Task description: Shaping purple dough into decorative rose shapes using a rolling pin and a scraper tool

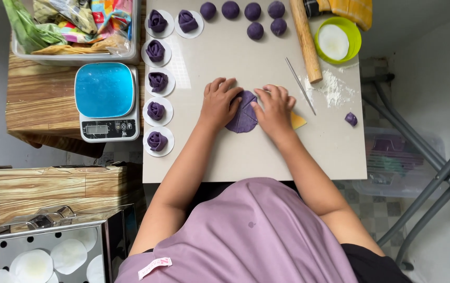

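Observation:
Both my hands rest on a flat purple dough piece (242, 116) made of overlapping rounds, in the middle of the beige board (256, 152). My left hand (218, 101) presses its left side with fingers spread. My right hand (275, 108) presses its right side, fingertips on the dough, and covers part of a yellow scraper (297, 121). Several purple dough roses (157, 81) on white paper rounds line the board's left edge. Several purple dough balls (253, 20) sit at the far edge.
A wooden rolling pin (305, 39), a thin metal stick (300, 85), loose flour (332, 86) and a green bowl (338, 40) lie at right. A small dough scrap (351, 119) sits near the right edge. A blue-topped scale (106, 100) stands at left; a steel steamer tray (41, 254) below.

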